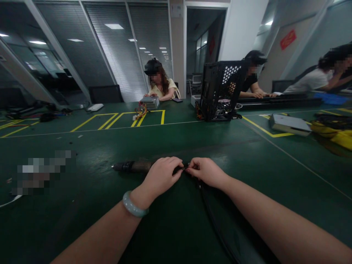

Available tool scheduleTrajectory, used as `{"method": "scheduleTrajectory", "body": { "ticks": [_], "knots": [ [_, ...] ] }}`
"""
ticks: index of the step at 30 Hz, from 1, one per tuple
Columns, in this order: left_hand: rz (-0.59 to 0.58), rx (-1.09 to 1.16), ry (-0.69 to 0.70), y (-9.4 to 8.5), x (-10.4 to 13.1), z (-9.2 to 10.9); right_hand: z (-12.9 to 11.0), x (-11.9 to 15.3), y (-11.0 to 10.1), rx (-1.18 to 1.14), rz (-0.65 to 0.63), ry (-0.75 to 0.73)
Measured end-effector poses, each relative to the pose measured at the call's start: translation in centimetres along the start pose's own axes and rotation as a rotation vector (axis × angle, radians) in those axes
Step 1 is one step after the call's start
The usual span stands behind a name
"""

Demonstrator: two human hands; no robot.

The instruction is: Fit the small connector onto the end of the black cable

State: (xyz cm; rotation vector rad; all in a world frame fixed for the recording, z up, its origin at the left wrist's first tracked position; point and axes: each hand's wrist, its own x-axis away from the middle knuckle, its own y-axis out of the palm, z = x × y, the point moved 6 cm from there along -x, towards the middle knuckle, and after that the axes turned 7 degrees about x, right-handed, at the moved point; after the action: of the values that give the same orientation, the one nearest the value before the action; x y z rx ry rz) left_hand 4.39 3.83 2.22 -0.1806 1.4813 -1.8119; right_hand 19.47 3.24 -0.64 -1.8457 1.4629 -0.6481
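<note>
A dark cylindrical tool (140, 167) with a metal tip lies on the green table, its tip pointing left. My left hand (164, 172) is closed round the tool's right end, the thumb and fingers pressed near its tail. Close beside it, my right hand (205, 171) pinches a small dark piece at that end, too small to make out. A black cable (210, 211) runs from below my right hand down toward the near edge. A pale green bangle sits on my left wrist.
Across the green table (110, 143) stands a black computer case (220, 91). A person (162, 86) handles a metal box (150, 102) with coloured wires. Two more people sit at the right, near another metal box (290, 124) and a yellow bundle (337, 135). A blurred item lies left.
</note>
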Motion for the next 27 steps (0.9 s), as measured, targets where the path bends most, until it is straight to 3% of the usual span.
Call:
{"method": "scheduleTrajectory", "body": {
  "ticks": [18, 27],
  "knots": [
    [-0.009, 0.018, 0.014, -0.20, -0.01, -0.12, -0.12, 0.16, -0.19, -0.020, -0.041, -0.069],
    [0.002, 0.029, 0.005, -0.15, -0.07, -0.14, 0.33, -0.01, -0.03, -0.004, 0.013, -0.084]
  ]
}}
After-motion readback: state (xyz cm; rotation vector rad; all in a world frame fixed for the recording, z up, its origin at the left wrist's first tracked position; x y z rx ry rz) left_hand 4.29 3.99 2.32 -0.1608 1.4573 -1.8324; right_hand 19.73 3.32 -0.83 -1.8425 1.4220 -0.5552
